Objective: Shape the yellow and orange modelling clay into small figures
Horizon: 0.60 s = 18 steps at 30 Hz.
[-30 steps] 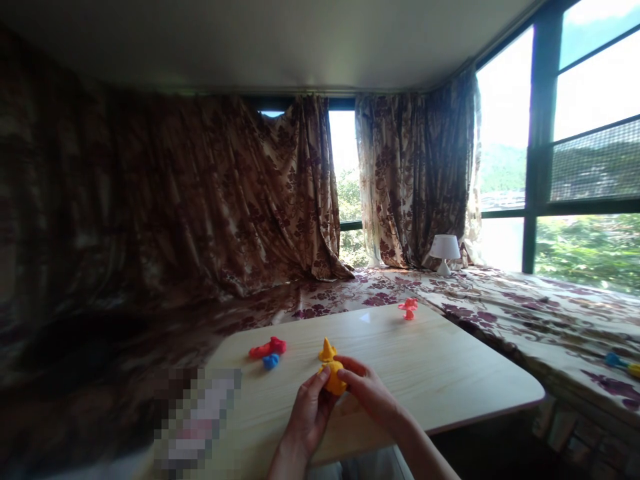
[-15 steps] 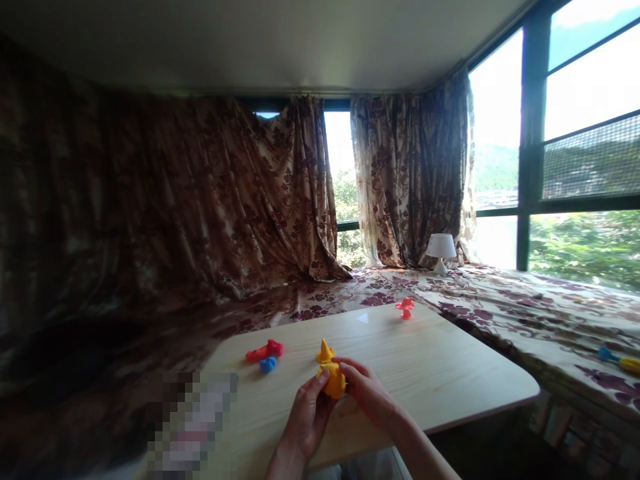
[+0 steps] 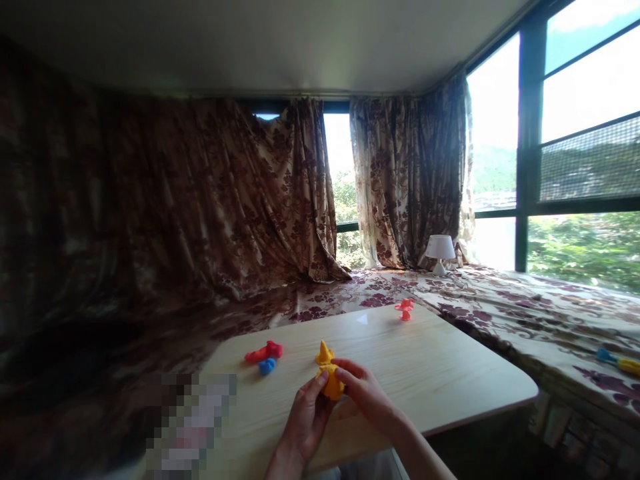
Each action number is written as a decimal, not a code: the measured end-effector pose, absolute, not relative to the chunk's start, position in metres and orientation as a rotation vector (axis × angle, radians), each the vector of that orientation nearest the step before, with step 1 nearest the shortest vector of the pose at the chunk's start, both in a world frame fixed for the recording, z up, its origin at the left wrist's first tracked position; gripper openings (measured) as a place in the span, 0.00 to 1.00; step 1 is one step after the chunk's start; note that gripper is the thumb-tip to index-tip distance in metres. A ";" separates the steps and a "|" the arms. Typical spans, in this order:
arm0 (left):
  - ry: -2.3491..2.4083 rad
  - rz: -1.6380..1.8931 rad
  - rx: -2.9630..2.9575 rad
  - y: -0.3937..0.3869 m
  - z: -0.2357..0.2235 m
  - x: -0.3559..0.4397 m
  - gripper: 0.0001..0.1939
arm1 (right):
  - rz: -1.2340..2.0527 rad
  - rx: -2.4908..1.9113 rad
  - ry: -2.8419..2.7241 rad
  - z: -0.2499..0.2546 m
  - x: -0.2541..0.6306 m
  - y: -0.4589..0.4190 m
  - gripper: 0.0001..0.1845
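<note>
Between my hands, above the near part of the pale wooden table (image 3: pixel 450 373), is a lump of yellow modelling clay (image 3: pixel 332 385). My left hand (image 3: pixel 307 413) grips it from the left, thumb on top. From the right, my right hand (image 3: pixel 365 393) pinches the same lump with thumb and fingers. Just beyond it stands a pointed yellow clay piece (image 3: pixel 324 353) with a wider base; whether the two touch cannot be made out. Farther left lie a red clay piece (image 3: pixel 264 352) and a small blue clay lump (image 3: pixel 267 366).
A pinkish-red clay figure (image 3: pixel 405 309) stands near the table's far edge. Behind it are a flower-patterned cover (image 3: pixel 480 307) and a white lamp (image 3: pixel 440 253). A blue and yellow item (image 3: pixel 620 362) lies at far right. A blurred-out patch (image 3: pixel 195 427) covers the table's left edge.
My right thumb has shifted slightly on the yellow lump, which both hands still hold. The view has tilted a little; the other clay pieces stay where they were.
</note>
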State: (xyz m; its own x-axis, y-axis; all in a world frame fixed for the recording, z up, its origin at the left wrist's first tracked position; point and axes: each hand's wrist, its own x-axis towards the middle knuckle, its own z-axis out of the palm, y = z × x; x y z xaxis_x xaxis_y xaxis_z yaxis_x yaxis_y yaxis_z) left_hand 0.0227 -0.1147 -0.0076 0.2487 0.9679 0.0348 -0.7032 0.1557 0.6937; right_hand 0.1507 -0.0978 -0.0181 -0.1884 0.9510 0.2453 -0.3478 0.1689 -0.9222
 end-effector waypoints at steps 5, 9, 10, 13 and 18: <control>0.471 1.266 0.687 -0.114 -0.009 0.023 0.07 | 1.334 -0.675 -1.254 -0.016 0.153 -0.100 0.20; 0.501 1.257 0.700 -0.114 -0.008 0.023 0.07 | 1.296 -0.691 -1.291 -0.016 0.153 -0.099 0.20; 0.504 1.254 0.705 -0.113 -0.008 0.022 0.08 | 1.292 -0.693 -1.293 -0.016 0.152 -0.099 0.20; 0.517 1.246 0.710 -0.113 -0.008 0.022 0.08 | 1.297 -0.690 -1.281 -0.017 0.152 -0.098 0.20; 0.486 1.250 0.691 -0.113 -0.007 0.023 0.07 | 1.359 -0.702 -1.190 -0.018 0.151 -0.096 0.19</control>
